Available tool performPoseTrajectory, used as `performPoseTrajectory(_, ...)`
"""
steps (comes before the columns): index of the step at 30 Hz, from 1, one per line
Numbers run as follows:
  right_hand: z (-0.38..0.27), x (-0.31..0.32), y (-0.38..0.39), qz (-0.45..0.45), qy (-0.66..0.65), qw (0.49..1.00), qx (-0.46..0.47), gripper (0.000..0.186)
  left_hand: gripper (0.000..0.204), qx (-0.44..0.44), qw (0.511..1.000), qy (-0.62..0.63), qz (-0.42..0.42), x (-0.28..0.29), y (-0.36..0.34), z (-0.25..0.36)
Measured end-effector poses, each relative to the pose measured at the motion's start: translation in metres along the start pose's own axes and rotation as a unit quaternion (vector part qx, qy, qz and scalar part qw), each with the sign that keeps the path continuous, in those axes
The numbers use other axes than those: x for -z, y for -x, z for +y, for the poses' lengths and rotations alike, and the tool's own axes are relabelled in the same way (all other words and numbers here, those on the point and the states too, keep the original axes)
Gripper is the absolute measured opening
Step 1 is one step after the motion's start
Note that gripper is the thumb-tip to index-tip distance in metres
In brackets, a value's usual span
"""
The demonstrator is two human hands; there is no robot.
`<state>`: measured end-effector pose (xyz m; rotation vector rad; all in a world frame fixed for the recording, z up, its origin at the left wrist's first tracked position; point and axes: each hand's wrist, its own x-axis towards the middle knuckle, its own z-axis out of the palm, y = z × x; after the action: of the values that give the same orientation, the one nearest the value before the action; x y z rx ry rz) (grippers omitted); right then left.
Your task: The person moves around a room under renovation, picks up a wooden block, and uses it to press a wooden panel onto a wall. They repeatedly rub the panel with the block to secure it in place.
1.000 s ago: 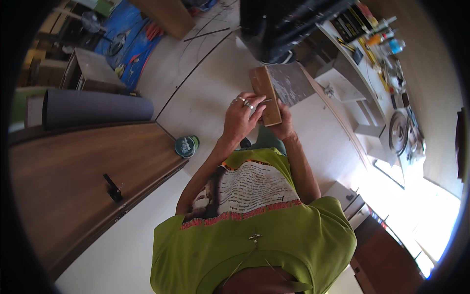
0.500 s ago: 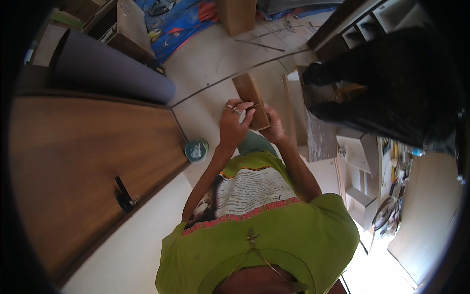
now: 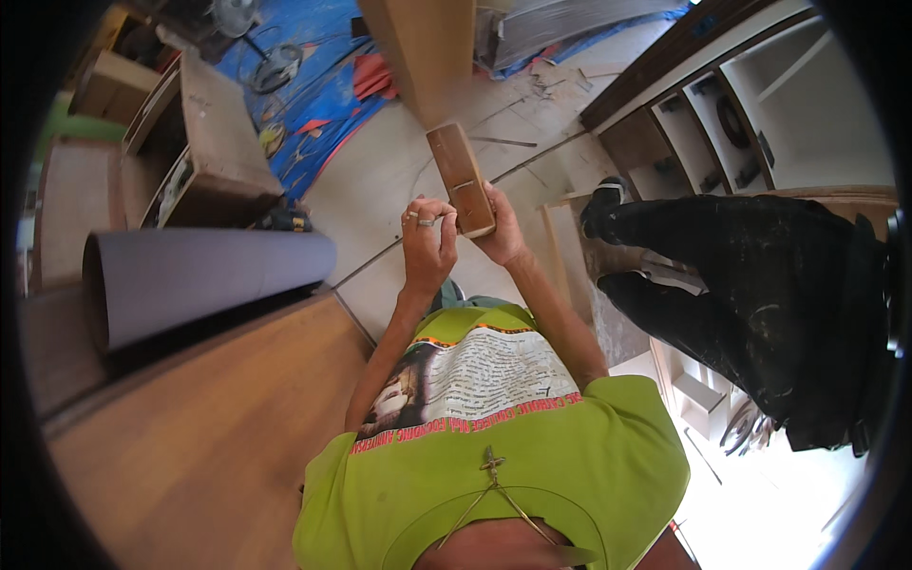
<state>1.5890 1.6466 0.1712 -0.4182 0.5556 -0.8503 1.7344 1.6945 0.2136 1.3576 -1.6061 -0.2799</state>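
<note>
A wooden hand plane point(image 3: 460, 169), a brown block with a pale slit across its face, is tilted up in front of me. My right hand point(image 3: 503, 228) grips it at its near right end, the fingers partly behind the block. Just left of that end is my left hand point(image 3: 429, 242), with rings on its fingers. Its fingertips are pinched together close to the plane's edge, and whatever they may hold is too small to make out.
At right, a person in dark trousers point(image 3: 741, 256) stands by a worn board. A grey-purple roll point(image 3: 218, 280) lies beside a wooden panel point(image 3: 237, 418) at left. Ahead are a tall wooden post point(image 3: 427, 57), blue sheeting point(image 3: 328, 85) and an open drawer unit point(image 3: 223, 142).
My left hand has come off the plane's face and moved to its left side. The plane stays in my right hand. The view has shifted, and the other person's legs show more.
</note>
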Motion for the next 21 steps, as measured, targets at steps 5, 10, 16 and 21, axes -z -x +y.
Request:
performPoseTrajectory(5, -0.061, 0.036, -0.068, 0.051, 0.005, 0.998, 0.040, 0.053, 0.015, -0.029, 0.999, 0.017, -0.042, -0.057, -0.104, -0.039)
performPoseTrajectory(10, -0.126, 0.052, -0.134, 0.142, -0.029, 0.985, 0.097, 0.052, 0.021, -0.120, 0.987, -0.027, -0.105, -0.131, -0.222, -0.076)
performPoseTrajectory(16, -0.212, 0.078, -0.191, 0.240, 0.015, 0.957, 0.163, 0.052, 0.014, -0.198, 0.964, 0.007, -0.180, -0.213, -0.334, -0.092)
performPoseTrajectory(21, -0.270, 0.107, -0.250, 0.270, -0.004, 0.945, 0.182, 0.053, 0.011, -0.176, 0.957, 0.012, -0.229, -0.286, -0.402, -0.114)
